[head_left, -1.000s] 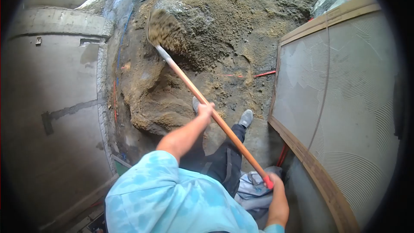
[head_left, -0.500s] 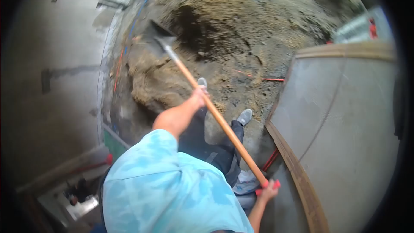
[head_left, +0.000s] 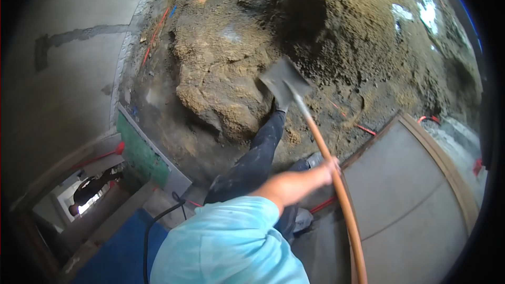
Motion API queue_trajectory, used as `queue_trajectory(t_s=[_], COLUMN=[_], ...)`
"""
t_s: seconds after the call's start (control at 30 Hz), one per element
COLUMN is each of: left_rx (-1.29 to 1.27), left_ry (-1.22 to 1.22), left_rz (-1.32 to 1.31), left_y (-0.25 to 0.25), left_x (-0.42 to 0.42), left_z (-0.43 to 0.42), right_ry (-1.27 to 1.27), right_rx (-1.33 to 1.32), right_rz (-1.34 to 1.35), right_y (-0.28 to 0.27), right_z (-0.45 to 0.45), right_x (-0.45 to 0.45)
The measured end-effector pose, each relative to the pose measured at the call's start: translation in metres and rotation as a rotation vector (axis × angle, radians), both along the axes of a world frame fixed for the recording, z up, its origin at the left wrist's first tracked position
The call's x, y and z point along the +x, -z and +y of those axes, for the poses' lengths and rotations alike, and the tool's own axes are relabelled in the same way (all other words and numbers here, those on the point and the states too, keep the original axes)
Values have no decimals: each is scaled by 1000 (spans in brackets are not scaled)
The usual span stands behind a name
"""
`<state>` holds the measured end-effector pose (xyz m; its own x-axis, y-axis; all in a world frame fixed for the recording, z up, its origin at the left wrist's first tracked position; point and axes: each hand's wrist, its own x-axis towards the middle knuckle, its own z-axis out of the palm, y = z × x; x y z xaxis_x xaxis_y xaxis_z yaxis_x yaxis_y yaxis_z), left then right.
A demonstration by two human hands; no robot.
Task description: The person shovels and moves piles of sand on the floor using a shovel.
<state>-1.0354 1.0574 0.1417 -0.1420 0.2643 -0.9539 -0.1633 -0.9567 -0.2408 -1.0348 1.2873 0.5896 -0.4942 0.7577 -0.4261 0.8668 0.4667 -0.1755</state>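
Observation:
My left hand [head_left: 330,171] is closed around the orange shaft of a shovel [head_left: 322,144], partway down it. The shovel's flat grey blade [head_left: 283,80] points away from me, over the ground beside my forward foot, with no sand visible on it. A mound of sand [head_left: 352,31] with a dark hollow dug in its face rises just beyond the blade. Another lump of sand [head_left: 226,89] lies left of the blade. The grip end of the shaft runs out of the bottom of the view, and my right hand is out of sight.
A grey panel with a wooden edge [head_left: 405,179] stands close on my right. To the left are a concrete wall [head_left: 79,63], a green board [head_left: 139,139] and a black hose [head_left: 150,231]. Red tubing [head_left: 365,129] pokes from the ground.
The view has turned, and the shovel has swung rightward across it. Its blade now shows nearer my forward foot. My right hand, earlier on the red grip, has left the view.

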Motion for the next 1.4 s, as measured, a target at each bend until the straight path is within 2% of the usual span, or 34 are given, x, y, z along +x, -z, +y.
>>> queue_trajectory(t_s=[0.03,0.07,0.1,0.13,0.17,0.2,0.27,0.33,0.4,0.5,0.6,0.73,0.83,0.93,0.97,1.0,1.03,1.07,1.1,1.13,1.17,1.2,1.23,1.27,1.33,1.37,1.4], left_rx=[-54,-33,-42,-187,-304,-315,-282,-223,-272,-228,-293,-393,-547,-779,-854,-927,-980,-1028,-1060,-1097,-1075,-1044,-993,-936,-785,-813,-752], left_ry=[-232,-234,-107,39,62,144,87,51,130,185,218,294,409,568,639,708,759,808,742,672,565,458,364,269,180,192,193], left_rz=[160,25,-1,-110,-98,-95,-16,-127,-166,-215,-262,-294,-306,-295,-260,-223,-130,-38,-55,-64,9,79,126,164,244,193,121], left_y=[23,70,105,120,123,133,146,143,133,113,97,51,12,-6,-23,-44,-71,-99,-121,-136,-134,-127,-127,-126,-117,-118,-115], left_x=[16,28,42,46,50,59,70,66,67,77,74,65,53,46,37,26,9,-9,-29,-51,-63,-69,-74,-71,-57,-50,-42], left_z=[-90,-177,-259,-297,-314,-316,-309,-302,-290,-260,-228,-194,-176,-159,-160,-161,-167,-176,-183,-193,-208,-224,-236,-244,-253,-240,-227], right_ry=[29,42,-129,28,23,31,-3,-25,-12,91,122,142,90,497,604,541,223,106,78,43,117,77,-21,-63,-147,-244,-220], right_rx=[-74,-178,-473,-264,-320,-348,-339,-330,-300,-308,-400,-354,-300,-598,-795,-895,-905,-959,-905,-785,-766,-741,-643,-583,-473,-397,-456], right_rz=[-87,-89,84,337,281,200,174,191,212,175,180,201,161,-313,-556,-753,-956,-928,-817,-641,-439,-260,-59,127,394,431,450], right_y=[39,75,118,134,152,154,165,178,180,181,184,208,252,284,299,330,314,341,319,332,319,299,323,315,272,247,251], right_z=[-47,-91,-106,-181,-191,-189,-171,-156,-145,-100,-39,30,83,121,148,177,155,172,140,134,109,86,93,85,59,49,55], right_x=[-8,-6,27,39,42,55,67,72,85,113,137,198,261,247,229,214,158,154,114,103,83,63,73,71,66,63,78])
